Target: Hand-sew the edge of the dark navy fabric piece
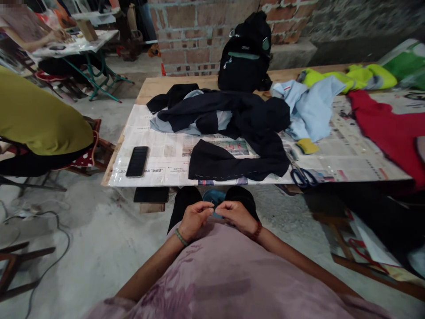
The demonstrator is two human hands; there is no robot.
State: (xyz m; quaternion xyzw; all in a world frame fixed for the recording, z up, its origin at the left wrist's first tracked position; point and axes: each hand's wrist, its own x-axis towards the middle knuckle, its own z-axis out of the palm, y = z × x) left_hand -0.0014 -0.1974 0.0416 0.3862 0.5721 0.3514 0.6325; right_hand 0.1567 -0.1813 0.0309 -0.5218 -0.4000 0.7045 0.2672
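Observation:
My left hand (196, 218) and my right hand (239, 215) are raised over my lap, fingertips almost meeting. Thumb and forefinger of the left are pinched, with a thin, pale, needle-like sliver (213, 202) at their tips. The right is pinched too; whatever it holds is too small to make out. Just beyond the hands, a dark garment (232, 161) lies on the table, a line of white stitches along its near edge. Blue-handled scissors (303, 176) lie at the table edge to the right, beside a small yellow piece (307, 146).
Newspaper covers the wooden table (169, 161). On it are a phone (137, 161), a black backpack (244, 62), light blue cloth (312, 108), red cloth (388, 122) and neon yellow cloth (352, 79). A person in an olive top (43, 115) sits at left; another works behind.

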